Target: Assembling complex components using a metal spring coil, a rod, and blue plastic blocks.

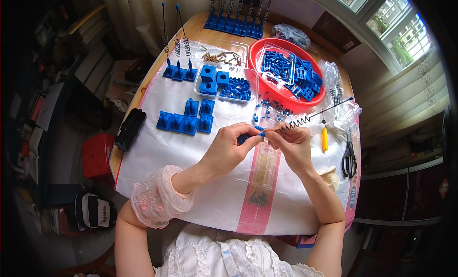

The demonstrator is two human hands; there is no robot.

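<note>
My left hand (230, 148) pinches a small blue plastic block (244, 137) above the white cloth. My right hand (291, 142) grips the near end of a thin black rod with a coiled spring (305, 119), which slants up to the right. The rod's near end meets the blue block between my fingertips. Several blue bases (186, 119) lie grouped on the cloth to the left of my hands. Small blue bits (268, 109) are scattered just beyond my fingers.
A red bowl (264, 89) holds blue parts and a clear box. A clear tray (223, 84) holds blue blocks and brass screws. Finished spring rods (177, 48) stand at the back left. Scissors (349, 158), a yellow tool (324, 138) and a black case (129, 129) lie around.
</note>
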